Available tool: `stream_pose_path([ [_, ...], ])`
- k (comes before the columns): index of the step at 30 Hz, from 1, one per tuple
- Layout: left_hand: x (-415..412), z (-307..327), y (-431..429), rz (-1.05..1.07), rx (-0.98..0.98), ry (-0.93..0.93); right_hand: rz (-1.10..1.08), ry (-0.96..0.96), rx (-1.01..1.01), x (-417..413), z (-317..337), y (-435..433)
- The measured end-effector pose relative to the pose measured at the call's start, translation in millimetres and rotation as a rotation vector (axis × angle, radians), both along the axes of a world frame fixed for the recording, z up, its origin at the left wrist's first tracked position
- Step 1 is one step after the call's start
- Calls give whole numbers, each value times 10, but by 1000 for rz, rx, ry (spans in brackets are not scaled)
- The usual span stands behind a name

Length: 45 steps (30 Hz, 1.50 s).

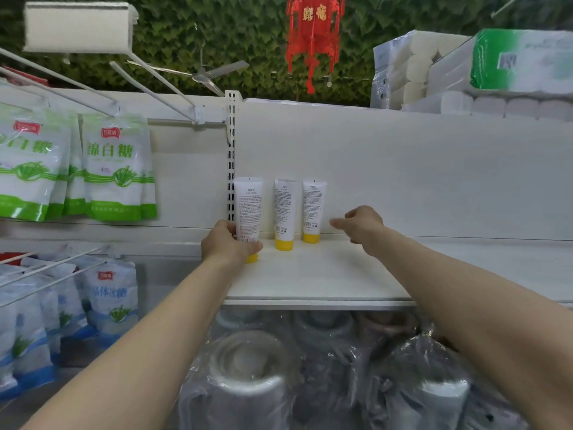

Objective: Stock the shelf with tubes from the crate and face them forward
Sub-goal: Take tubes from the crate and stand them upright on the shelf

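- Left hand point(228, 243): fingers wrapped round leftmost tube point(248, 209), upright on shelf point(310, 274).
- Middle tube point(284, 209), right tube point(313, 206): upright, caps down.
- Right hand point(361, 225): fingers loosely curled, empty, near right tube.

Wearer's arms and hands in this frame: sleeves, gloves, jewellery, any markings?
Nothing worn that shows. The left hand and right hand have no gloves, rings or watch. The left arm and right arm are bare to the frame edge: no sleeves, bands or markings in view.
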<state>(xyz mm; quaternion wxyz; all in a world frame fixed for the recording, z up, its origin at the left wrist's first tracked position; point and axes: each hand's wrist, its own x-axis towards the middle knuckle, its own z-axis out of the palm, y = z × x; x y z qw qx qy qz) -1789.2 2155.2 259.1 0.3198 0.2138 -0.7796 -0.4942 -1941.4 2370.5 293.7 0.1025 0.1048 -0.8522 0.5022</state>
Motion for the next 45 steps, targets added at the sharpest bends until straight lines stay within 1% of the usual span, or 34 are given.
stream_pose_path([
  [6,107,98,91,83,67,24,-36,71,97,302,114,658],
  [11,337,243,477,235,59,191,-83,88,170,585,246,1567],
  [14,412,373,1023,246,-9,278,-107,94,184,751,291,2224],
  [19,367,362,2521,52,-129,293,-137,150,313,1103,276,3456],
  [24,235,120,4394,-244,-183,210,-210,218,520,1400,131,4877],
  [26,158,-20,5120,-346,-205,191,-255,212,600,1501,3,5461],
  [30,37,-319,6426,-530,-224,140,-350,123,667,1649,-304,6606],
  [34,-95,-610,7477,-662,-254,68,-448,23,735,1737,-617,7606],
  [41,-526,-1305,8955,-896,-331,-52,-572,-169,790,1634,-1399,9015],
  [45,-955,-1818,9716,-970,-342,-147,-622,-268,812,1405,-1804,9707],
])
